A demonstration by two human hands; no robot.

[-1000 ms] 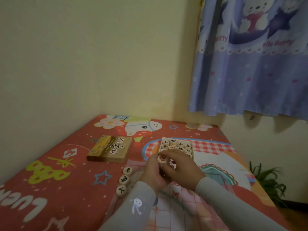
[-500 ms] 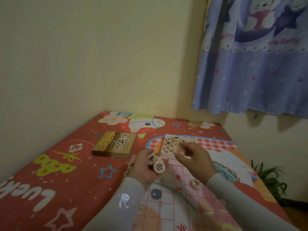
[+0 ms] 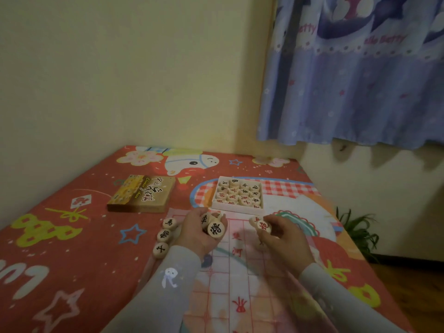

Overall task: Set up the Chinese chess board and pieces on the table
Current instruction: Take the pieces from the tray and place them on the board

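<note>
Right hand [image 3: 280, 234] now back over the board's far edge, fingers curled round a red-marked piece [image 3: 263, 226]; half a second ago was reaching into the tray, so reads as one fresh pick from the tray. A second piece edge shows just behind that red one, at the fingertips; whether held or lying on the board, cannot tell

Left hand [image 3: 199, 233] fingers clamped on a small cluster of pieces, much as half a second ago: black general [image 3: 215, 229] foremost, black chariot [image 3: 204, 219] behind it, part of a third at the fingertips [image 3: 217, 215]. Judged: sorting by colour in hand ahead of placement, black left, red right; setup at an early stage

Counts, largest first:
- Table, under a red cartoon-print tablecloth [image 3: 72, 236]: 1
- Paper chess board [image 3: 236, 280], red grid, spread flat under both forearms: 1. No piece seen standing on a grid point
- Box lid [image 3: 141, 193], printed, lying flat left of the tray, apart from it: 1
- White tray [image 3: 237, 195], just beyond the board's far edge: 1, top layer about 4 by 4 pieces, red and black mixed; deeper layers not visible
- Loose black pieces on the cloth in a row just left of the left hand: 3: [image 3: 169, 222], [image 3: 164, 235], [image 3: 161, 249]
- Pieces in hands: 3 left, 1 or 2 right
</note>
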